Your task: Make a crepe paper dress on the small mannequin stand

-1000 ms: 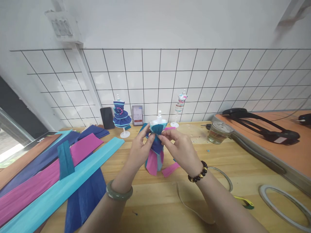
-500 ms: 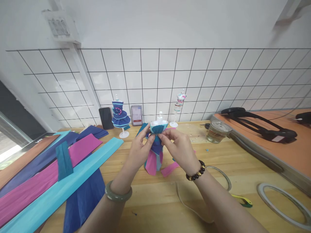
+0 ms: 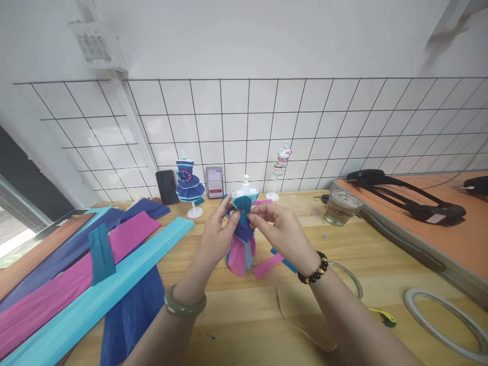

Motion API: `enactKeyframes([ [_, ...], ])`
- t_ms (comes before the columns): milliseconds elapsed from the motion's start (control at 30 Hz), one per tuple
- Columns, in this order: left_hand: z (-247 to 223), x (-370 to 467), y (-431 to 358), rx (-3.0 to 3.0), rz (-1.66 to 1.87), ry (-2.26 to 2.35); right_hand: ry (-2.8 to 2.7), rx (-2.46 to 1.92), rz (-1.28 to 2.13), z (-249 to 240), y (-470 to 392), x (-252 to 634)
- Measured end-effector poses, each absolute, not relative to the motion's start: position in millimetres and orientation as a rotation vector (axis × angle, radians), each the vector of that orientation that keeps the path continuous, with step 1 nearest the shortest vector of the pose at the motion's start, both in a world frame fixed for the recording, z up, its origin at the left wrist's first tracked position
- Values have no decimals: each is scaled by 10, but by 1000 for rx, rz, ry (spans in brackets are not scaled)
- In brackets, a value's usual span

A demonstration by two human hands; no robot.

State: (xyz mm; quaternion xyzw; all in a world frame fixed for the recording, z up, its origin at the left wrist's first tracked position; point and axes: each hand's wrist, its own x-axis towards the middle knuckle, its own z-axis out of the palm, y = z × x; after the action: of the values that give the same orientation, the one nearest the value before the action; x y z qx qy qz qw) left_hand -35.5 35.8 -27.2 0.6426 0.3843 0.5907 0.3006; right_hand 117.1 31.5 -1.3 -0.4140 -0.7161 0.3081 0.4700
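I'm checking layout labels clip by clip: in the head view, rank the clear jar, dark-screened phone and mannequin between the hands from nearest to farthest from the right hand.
From the right hand:
1. Mannequin: at the fingertips, on the hand's left.
2. Clear jar: to the right, farther back.
3. Dark-screened phone: far left, by the tiled wall.

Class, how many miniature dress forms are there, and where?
3: the blue form at back left, the patterned form at back right, and the middle form between the left hand and right hand. None looks hidden.
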Motion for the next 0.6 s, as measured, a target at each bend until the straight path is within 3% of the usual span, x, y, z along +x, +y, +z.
enactKeyframes([
  [233, -303, -355, 379, 1649, 1583, 978, -1818, -1060, 374, 51, 203, 1139],
  [600, -321, -320, 343, 1617, 1614, 962, -1953, -998, 259, 23, 198, 1097],
])
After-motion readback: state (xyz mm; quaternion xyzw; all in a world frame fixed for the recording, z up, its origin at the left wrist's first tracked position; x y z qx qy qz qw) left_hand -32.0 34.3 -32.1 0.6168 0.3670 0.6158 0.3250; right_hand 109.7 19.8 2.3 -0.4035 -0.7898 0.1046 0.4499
